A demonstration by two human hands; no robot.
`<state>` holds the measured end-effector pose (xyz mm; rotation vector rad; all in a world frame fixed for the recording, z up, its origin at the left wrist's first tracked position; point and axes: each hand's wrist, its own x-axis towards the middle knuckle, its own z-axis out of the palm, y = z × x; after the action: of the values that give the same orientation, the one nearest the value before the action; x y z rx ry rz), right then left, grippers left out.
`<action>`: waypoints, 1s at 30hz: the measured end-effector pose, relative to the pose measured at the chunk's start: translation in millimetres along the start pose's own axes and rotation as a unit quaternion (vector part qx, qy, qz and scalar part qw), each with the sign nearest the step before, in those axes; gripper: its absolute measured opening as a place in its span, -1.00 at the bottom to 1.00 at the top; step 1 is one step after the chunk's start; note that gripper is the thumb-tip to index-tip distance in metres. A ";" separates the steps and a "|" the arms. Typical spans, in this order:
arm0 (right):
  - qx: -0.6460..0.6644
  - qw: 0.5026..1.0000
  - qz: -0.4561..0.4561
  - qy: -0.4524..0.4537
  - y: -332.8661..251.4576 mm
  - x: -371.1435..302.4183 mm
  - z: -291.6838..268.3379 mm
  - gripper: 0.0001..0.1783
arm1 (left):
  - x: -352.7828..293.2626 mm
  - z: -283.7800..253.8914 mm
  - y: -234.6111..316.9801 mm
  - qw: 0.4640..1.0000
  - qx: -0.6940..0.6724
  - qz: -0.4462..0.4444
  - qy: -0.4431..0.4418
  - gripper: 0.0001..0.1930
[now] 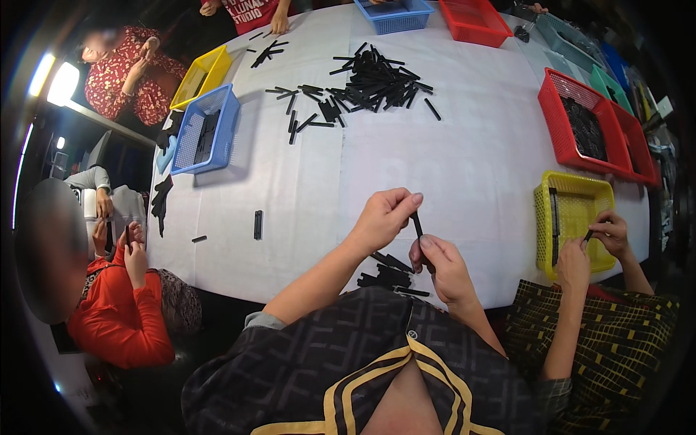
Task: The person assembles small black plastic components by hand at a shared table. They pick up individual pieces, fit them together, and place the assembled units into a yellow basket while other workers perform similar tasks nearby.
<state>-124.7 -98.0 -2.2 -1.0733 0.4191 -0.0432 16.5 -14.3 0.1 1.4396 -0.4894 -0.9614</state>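
A slim black stick [417, 224] is held between my two hands above the near part of the table. My left hand [388, 215] pinches its upper end between thumb and fingers. Its lower end is gripped by the thumb and fingers of my right hand [446, 267]. What the stick is exactly I cannot make out. Beneath and beside my right hand, a small heap of similar black sticks [388, 275] lies close to the table's near edge, partly hidden by that hand and my clothing.
A large pile of black sticks [373, 83] covers the far middle of the white-covered table [435, 159]. Blue [230, 134], yellow [610, 190] and red [551, 119] plastic baskets stand along the sides. A co-worker's hands [576, 261] work at right; a person in red [119, 312] sits at left.
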 end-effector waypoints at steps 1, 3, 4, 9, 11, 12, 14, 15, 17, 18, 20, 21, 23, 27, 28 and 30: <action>0.041 0.999 0.015 -0.008 -0.7 -2.7 0.2 -0.67 | 0.8 -2.6 2.8 0.999 -0.029 -0.009 0.016 -0.69; 0.123 0.991 0.044 -0.025 -0.8 -7.9 0.3 -0.67 | 2.1 -4.9 8.0 0.999 -0.044 -0.008 0.018 -0.65; 0.149 0.987 0.039 -0.041 -0.7 -8.5 -0.6 -0.68 | 1.9 -5.1 10.8 0.998 -0.052 -0.007 0.021 -0.63; 0.181 0.983 0.021 -0.019 -5.1 -7.4 4.1 -0.72 | -4.2 -0.2 16.5 0.999 -0.022 0.004 0.037 -0.63; 0.111 0.994 -0.011 0.012 -3.5 -3.8 8.2 -0.71 | -7.9 4.1 18.1 0.998 0.033 0.021 0.051 -0.64; 0.075 0.997 -0.026 0.026 -2.1 -1.9 8.8 -0.71 | -8.1 5.7 15.4 0.996 0.064 0.040 0.057 -0.63; 0.057 0.998 -0.023 0.008 2.8 1.6 4.8 -0.72 | -7.3 8.2 9.2 0.987 0.124 0.079 0.066 -0.62; 0.047 0.999 -0.021 0.001 4.3 2.3 2.7 -0.73 | -6.6 7.9 10.9 0.982 0.160 0.067 0.077 -0.64; 0.157 0.987 -0.002 -0.033 4.7 1.8 -0.2 -0.72 | -3.9 6.5 17.6 0.967 0.231 0.043 0.100 -0.65; 0.211 0.976 0.008 -0.051 4.5 1.8 -0.6 -0.71 | -3.2 9.4 18.7 0.937 0.293 0.131 0.138 -0.65; 0.230 0.971 0.055 0.014 -8.0 -1.6 14.2 -0.71 | 0.1 22.7 20.6 0.838 0.404 0.302 0.207 -0.61; 0.239 0.967 0.078 0.048 -12.6 -3.2 19.2 -0.71 | -5.3 33.8 27.3 0.832 0.444 0.286 0.170 -0.51; 0.253 0.966 0.058 0.000 -3.3 -2.2 10.6 -0.71 | 2.0 38.2 28.6 0.796 0.466 0.334 0.195 -0.49; 0.258 0.965 0.048 -0.010 6.2 -3.9 7.7 -0.72 | 15.8 35.8 27.6 0.768 0.491 0.346 0.222 -0.43; 0.268 0.962 0.054 0.001 6.1 -3.7 10.1 -0.71 | 14.4 40.8 26.7 0.758 0.502 0.354 0.221 -0.43; 0.261 0.963 0.063 0.033 -0.5 -6.3 14.8 -0.69 | 4.0 50.1 30.9 0.759 0.507 0.362 0.189 -0.42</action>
<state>-125.2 -84.3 6.2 -0.5244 0.5015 -0.0723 -13.0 -51.8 34.9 2.0575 -1.2526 0.3472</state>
